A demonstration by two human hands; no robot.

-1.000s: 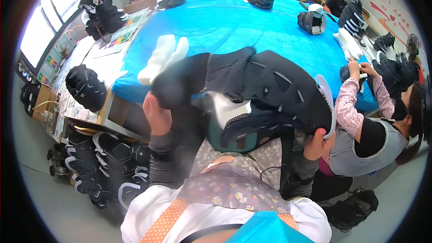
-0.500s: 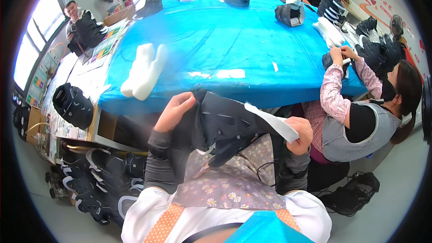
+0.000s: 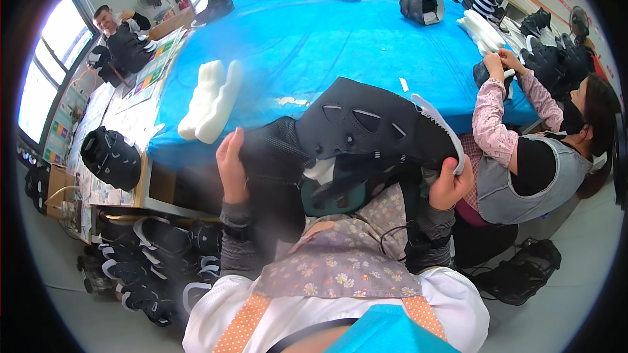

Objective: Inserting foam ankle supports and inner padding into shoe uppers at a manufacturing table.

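A black shoe upper [image 3: 360, 121], with cut-out slots and a mesh part at its left, is held up stretched out above my apron. My left hand [image 3: 232, 168] is at the mesh end, its fingers pointing up along the edge; the grip there is partly blurred. My right hand [image 3: 451, 183] pinches the opposite end, beside a white lining edge [image 3: 439, 121]. A white patch shows under the upper's middle. Beyond my left hand, two white foam-like pieces [image 3: 209, 101] lie side by side on the blue-covered table [image 3: 288, 46].
At the right a co-worker in a pink sleeve [image 3: 487, 108] handles a dark piece. White pieces [image 3: 481, 31] are piled near that person. More shoe uppers [image 3: 422, 8] stand along the far table. Several uppers [image 3: 163, 242] are stacked below at the left. Other people sit around the table.
The upper has been raised and spread wider, its outer face now turned into view. My right hand has moved right; my left hand has moved slightly left, its fingers straighter.
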